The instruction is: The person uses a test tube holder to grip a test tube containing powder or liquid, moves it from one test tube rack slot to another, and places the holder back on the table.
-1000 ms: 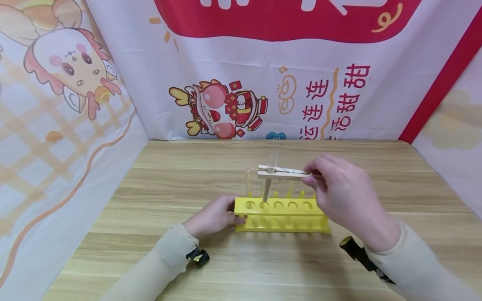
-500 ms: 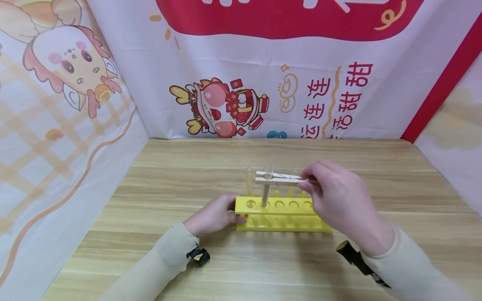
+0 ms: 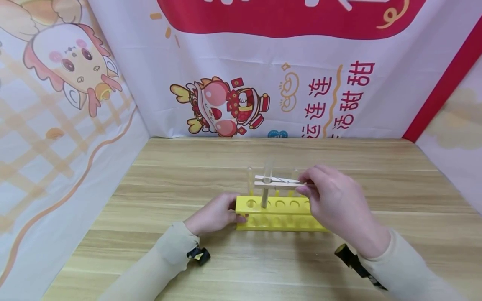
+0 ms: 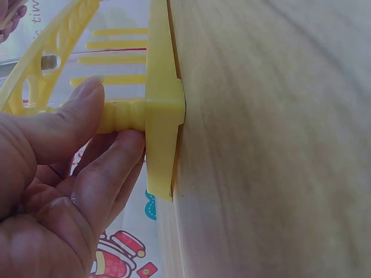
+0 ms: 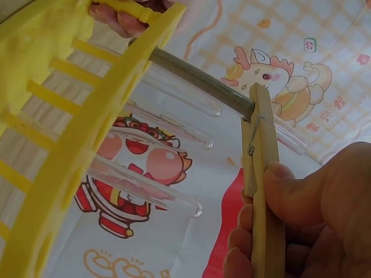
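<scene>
My left hand (image 3: 212,215) grips the left end post of a yellow test tube rack (image 3: 286,228); thumb and fingers wrap that post (image 4: 124,116) in the left wrist view. With my right hand (image 3: 340,207) I hold a wooden test tube clamp (image 3: 280,184) by its handle end, thumb on one side and fingers on the other. The clamp's tip surrounds a glass test tube (image 5: 203,81) whose lower part is filled with something grey. That tube stands nearly upright, its bottom end in the second hole from the left of the rack's upper plate.
Behind the plate, several clear test tubes (image 3: 250,179) sit upside down on the rack's yellow pegs (image 5: 69,72). The rack stands on a wood-grain table (image 3: 150,259). Printed cloth (image 3: 150,62) hangs at the back and both sides.
My right hand has lowered the clamp and test tube and shifted slightly left, so the tube's bottom end now enters the hole. My left hand keeps its grip on the rack.
</scene>
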{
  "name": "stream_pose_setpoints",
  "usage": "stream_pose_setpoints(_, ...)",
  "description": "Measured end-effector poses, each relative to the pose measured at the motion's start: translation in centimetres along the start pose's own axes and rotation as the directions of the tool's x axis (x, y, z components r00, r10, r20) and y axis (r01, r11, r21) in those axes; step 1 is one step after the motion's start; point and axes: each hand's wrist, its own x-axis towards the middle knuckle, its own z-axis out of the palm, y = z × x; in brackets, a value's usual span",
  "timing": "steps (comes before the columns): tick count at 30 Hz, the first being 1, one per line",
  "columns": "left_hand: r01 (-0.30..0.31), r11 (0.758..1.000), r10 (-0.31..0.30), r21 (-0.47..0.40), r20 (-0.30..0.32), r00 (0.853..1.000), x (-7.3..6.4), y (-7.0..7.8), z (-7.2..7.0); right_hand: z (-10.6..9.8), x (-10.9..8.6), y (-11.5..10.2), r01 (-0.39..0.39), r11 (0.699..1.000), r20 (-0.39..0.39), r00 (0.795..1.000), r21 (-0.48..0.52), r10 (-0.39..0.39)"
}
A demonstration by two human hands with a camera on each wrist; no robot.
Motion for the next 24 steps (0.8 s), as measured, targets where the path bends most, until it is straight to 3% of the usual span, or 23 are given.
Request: stream_pose_setpoints(24,-0.001,1.000,0.001,0.011,-0.003,1.000,0.1,0.0,0.0,1.8,-0.8,0.4,-0.041,0.999,0.068,0.997,0.011,0.040)
